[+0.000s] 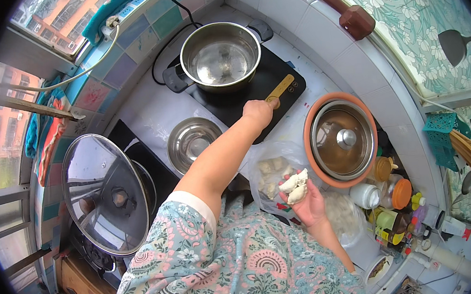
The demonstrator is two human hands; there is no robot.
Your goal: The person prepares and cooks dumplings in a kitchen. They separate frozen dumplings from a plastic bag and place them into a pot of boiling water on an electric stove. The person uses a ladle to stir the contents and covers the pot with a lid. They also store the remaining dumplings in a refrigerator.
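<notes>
My left hand (259, 113) reaches over the front part of the black induction cooktop (253, 97). Its fingers look folded, with a fingertip at the gold strip (282, 87) by the controls, and no object shows in it. A steel pot (221, 57) with black handles stands on the cooktop; its shiny bottom shows through what seems to be water. Several pale, raw-looking dumplings (295, 186) lie in my right hand (310, 203), palm up with the fingers curled round them. Beside this hand, a clear plastic bag (271, 163) holds more dumplings.
A steel bowl (190, 143) sits left of my forearm. Farther left is a large pan with a glass lid (104, 199). At right stand a lidded pot in an orange-brown rim (341, 139), another plastic bag (341, 216) and several jars (365, 196). A dumbbell (332, 1) rests on the ledge.
</notes>
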